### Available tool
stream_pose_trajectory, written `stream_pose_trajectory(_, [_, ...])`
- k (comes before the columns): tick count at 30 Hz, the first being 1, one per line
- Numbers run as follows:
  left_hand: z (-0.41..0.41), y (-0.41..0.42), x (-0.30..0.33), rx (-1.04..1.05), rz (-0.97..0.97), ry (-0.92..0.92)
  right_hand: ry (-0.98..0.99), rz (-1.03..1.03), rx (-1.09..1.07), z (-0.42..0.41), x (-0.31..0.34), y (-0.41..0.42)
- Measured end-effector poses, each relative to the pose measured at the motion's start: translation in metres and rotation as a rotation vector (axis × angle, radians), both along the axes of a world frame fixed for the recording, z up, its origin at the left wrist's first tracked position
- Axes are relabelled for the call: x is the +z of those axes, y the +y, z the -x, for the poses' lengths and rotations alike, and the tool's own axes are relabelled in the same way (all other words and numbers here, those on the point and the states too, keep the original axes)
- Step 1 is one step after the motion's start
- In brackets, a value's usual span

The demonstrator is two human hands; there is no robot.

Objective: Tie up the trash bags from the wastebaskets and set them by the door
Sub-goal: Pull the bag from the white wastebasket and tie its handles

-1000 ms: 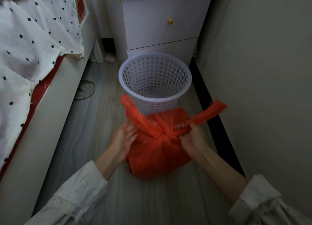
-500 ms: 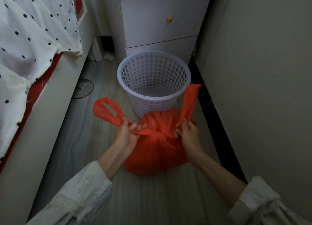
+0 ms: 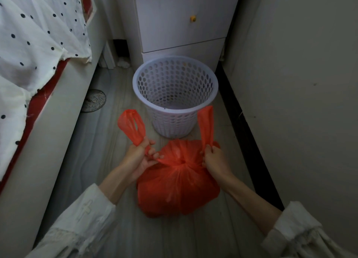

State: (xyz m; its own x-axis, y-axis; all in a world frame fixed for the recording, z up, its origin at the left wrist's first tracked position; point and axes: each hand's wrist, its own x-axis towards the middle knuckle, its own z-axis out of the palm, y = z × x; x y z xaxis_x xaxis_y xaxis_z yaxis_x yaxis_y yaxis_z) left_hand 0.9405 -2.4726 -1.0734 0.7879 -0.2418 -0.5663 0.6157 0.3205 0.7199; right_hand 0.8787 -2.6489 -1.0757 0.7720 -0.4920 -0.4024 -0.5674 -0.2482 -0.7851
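Both bag handles now stand higher; left hand (image 3: 138, 157) and right hand (image 3: 214, 159) fingers clench them above the knotted orange trash bag (image 3: 178, 188).

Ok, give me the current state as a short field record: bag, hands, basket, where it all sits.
bag: orange trash bag, on the floor, neck gathered into a first knot
left hand: gripping the left handle loop
right hand: gripping the right handle strip
wastebasket: white, perforated, upright behind the bag, no liner
surroundings: bed on the left, wall on the right, white cabinet behind basket
door: not in view
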Motion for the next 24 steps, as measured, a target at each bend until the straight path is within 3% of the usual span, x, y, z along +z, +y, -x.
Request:
stream_pose_trajectory(4, [0.001, 0.001, 0.014, -0.105, -0.124, -0.185, -0.025, 0.064, 0.132, 0.001, 0.018, 0.01])
stream_pose_trajectory(8, [-0.008, 0.002, 0.028, -0.05, -0.343, -0.417, -0.366, 0.255, 0.309, 0.0, 0.022, 0.021])
stream_pose_trajectory(12, [-0.009, 0.005, 0.04, -0.083, -0.346, -0.525, -0.471, 0.331, 0.421, -0.01, 0.025, 0.027])
stream_pose_trajectory(17, [-0.012, 0.008, 0.057, -0.123, -0.245, -0.561, -0.224, 0.335, 0.549, -0.021, 0.022, 0.031])
stream_pose_trajectory(22, [-0.018, -0.014, 0.065, -0.004, -0.376, -0.55, 0.047, 0.312, 0.804, -0.015, 0.032, 0.038])
stream_pose_trajectory(24, [-0.024, -0.02, 0.066, 0.014, -0.245, -0.452, 0.058, 0.269, 0.832, -0.014, 0.027, 0.039])
